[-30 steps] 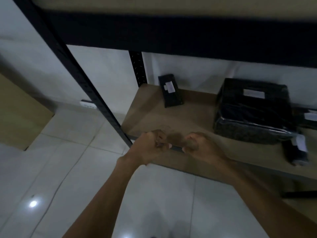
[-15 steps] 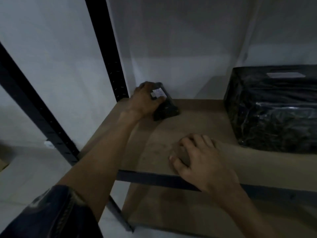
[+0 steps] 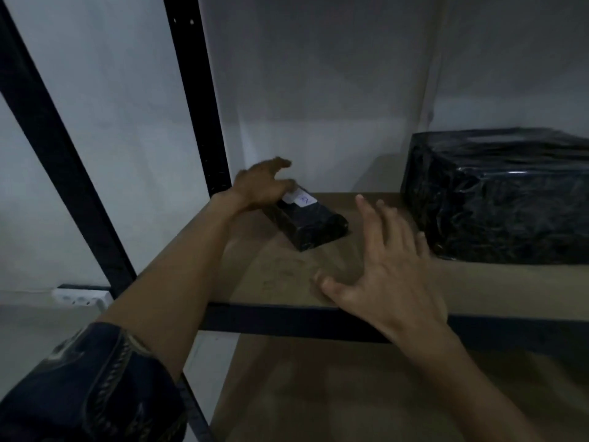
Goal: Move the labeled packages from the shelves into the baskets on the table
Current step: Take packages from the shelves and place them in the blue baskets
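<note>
I have my left hand (image 3: 259, 186) on the far end of the small package (image 3: 314, 223), which lies in the shelf's (image 3: 510, 282) back left corner by the post (image 3: 197, 90). The thumb is beside the label (image 3: 301, 199), but blur hides whether the fingers actually grasp. My right hand (image 3: 392, 272) hangs splayed and empty over the front edge, probably to steady the pickup. The big package (image 3: 503, 199) sits untouched on the right.

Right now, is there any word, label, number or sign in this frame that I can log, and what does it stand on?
White label on the small black package: blue handwritten marks, too blurred to read; the left hand covers one end of it.
Large black package: no label shows from this angle.
Nothing else in view bears text.
</note>
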`<action>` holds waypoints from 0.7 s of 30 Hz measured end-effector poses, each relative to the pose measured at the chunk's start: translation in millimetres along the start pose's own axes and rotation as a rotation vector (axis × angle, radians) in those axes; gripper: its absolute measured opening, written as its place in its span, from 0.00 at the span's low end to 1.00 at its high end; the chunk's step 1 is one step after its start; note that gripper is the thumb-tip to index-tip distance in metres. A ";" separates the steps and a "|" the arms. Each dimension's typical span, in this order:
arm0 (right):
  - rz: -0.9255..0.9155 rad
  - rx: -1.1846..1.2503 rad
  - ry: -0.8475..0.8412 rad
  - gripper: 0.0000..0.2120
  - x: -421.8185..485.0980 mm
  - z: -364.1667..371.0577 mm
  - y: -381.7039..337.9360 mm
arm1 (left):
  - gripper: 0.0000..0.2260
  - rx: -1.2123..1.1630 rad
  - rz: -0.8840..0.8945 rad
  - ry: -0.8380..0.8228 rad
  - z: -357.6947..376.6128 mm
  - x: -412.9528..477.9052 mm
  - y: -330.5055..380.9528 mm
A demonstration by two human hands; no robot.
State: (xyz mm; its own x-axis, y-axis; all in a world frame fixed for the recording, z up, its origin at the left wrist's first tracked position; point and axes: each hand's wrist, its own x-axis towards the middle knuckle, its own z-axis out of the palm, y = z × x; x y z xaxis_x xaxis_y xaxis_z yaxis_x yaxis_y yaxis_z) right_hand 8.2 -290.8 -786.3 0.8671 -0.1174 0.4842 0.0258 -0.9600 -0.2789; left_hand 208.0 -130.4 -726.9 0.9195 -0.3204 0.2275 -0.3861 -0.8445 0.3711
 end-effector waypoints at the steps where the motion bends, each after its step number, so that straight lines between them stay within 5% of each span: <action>1: 0.026 0.003 -0.041 0.52 0.1 0.2 0.4 | 0.23 -0.108 0.023 -0.106 0.3 -1.7 -3.2; 4: 0.119 -0.009 -0.133 0.53 0.9 -3.4 -2.1 | 0.35 -0.218 0.098 -0.304 -1.9 -11.2 -10.6; 8: 0.112 -0.179 -0.162 0.40 2.3 -3.8 -5.2 | 0.53 -0.030 -0.048 -0.422 -28.4 -28.1 -6.1; 15: 0.078 -0.181 -0.174 0.38 -1.5 -6.2 -5.9 | 0.52 0.539 -0.168 -0.059 -24.0 -54.7 -1.3; 17: 0.067 -0.180 -0.179 0.38 -2.7 -7.6 -5.8 | 0.52 0.449 -0.074 0.020 -18.8 -61.1 -10.3; 21: 0.052 -0.186 -0.200 0.38 -3.9 -9.6 -5.7 | 0.50 0.012 -0.056 -0.190 -19.1 -74.0 -22.6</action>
State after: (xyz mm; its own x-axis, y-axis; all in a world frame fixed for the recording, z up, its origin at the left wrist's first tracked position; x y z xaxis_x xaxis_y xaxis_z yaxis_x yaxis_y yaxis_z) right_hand -0.1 -287.3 -778.6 0.9463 -0.1329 0.2946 -0.0971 -0.9864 -0.1330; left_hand 147.2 -79.4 -734.9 0.9372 -0.3471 0.0328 -0.3343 -0.8678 0.3678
